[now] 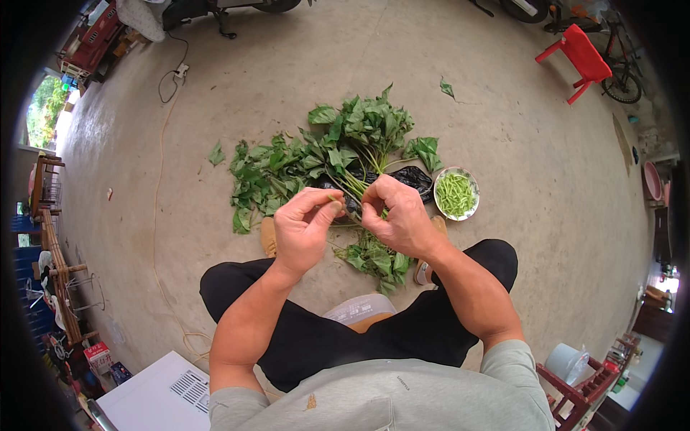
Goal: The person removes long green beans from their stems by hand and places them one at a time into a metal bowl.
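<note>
My left hand [304,223] pinches a thin green leaf stem [353,214] between thumb and forefinger. The stem seems to run across to my right hand [399,215], whose curled fingers grip it too; its exact ends are partly hidden. Beyond my hands lies a pile of long-stemmed leafy greens [372,126], probably sweet potato leaves, partly on a black plastic bag [414,176]. More loose leaves [269,169] spread to the left. A patterned white bowl [462,217] on the right contains short green stem pieces [455,193]. Nearer my feet is a smaller heap of leaves [380,256].
Between my knees shows a low stool [361,310]. A red plastic stool [585,56] and a bicycle [622,81] stand at the upper right. An orange cable [157,215] crosses the concrete floor on the left. A white appliance [156,396] sits at the lower left.
</note>
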The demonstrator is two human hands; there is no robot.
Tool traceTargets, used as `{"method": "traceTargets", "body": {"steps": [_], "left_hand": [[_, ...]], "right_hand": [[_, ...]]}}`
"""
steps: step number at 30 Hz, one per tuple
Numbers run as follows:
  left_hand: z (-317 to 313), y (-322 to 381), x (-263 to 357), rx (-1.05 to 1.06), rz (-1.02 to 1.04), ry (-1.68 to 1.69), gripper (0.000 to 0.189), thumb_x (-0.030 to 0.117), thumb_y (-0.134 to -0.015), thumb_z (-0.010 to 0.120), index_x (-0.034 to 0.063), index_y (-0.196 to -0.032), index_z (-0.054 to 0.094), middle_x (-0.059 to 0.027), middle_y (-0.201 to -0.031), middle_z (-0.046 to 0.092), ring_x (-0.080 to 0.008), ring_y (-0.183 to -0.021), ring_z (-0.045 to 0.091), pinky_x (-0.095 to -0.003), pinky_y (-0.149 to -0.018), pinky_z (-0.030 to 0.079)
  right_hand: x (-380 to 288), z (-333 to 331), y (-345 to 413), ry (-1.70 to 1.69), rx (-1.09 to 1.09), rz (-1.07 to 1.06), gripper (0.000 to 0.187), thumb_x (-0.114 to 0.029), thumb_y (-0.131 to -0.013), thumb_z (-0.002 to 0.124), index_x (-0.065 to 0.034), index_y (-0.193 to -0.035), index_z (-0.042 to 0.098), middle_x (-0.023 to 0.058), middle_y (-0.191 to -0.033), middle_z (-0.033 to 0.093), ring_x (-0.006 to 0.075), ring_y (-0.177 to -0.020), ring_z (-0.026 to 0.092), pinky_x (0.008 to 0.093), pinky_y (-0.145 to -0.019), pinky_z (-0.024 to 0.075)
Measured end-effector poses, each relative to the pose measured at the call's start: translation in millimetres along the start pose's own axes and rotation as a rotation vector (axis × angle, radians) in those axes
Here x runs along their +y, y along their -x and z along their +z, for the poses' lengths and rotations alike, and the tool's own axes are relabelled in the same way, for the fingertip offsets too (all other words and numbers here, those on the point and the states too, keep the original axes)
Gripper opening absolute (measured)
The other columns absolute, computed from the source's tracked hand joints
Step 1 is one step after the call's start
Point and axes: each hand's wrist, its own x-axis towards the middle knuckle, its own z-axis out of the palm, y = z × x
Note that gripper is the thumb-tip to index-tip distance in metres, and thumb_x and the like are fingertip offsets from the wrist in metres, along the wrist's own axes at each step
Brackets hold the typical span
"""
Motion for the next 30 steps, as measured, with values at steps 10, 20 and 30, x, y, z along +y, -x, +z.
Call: {"method": "traceTargets", "body": {"steps": [10, 20, 30], "left_hand": [[2, 0, 9, -0.032, 0.226, -0.403, 0.014, -0.005, -0.082, 0.073, -0.0031, -0.095, 0.072, -0.0098, -0.09, 0.068, -0.0154, -0.077, 0.063, -0.0275, -0.069, 0.051], [17, 3, 11, -0.096, 0.234, -0.486, 0.016, -0.003, -0.075, 0.075, -0.0005, -0.09, 0.071, -0.011, -0.084, 0.068, -0.0227, -0.074, 0.066, -0.0312, -0.066, 0.052], [11, 0, 3, -0.121, 0.197, -0.404, 0.013, -0.004, -0.08, 0.071, -0.0026, -0.092, 0.067, -0.0123, -0.086, 0.067, -0.0216, -0.077, 0.064, -0.031, -0.071, 0.051]], "right_hand": [[2, -5, 3, -0.07, 0.027, -0.049, 0.009, -0.002, -0.078, 0.061, 0.002, -0.086, 0.063, 0.0125, -0.075, 0.061, 0.0242, -0.065, 0.062, 0.036, -0.061, 0.0501], [-4, -11, 0, -0.176, -0.098, 0.057, 0.012, -0.005, -0.086, 0.068, 0.0036, -0.095, 0.066, 0.0099, -0.077, 0.064, 0.0155, -0.067, 0.062, 0.0283, -0.062, 0.0499], [0, -23, 1, -0.71, 0.038, 0.291, 0.011, -0.007, -0.094, 0.065, 0.0039, -0.095, 0.066, 0.0033, -0.081, 0.067, 0.0082, -0.074, 0.062, 0.0243, -0.067, 0.0504]]}}
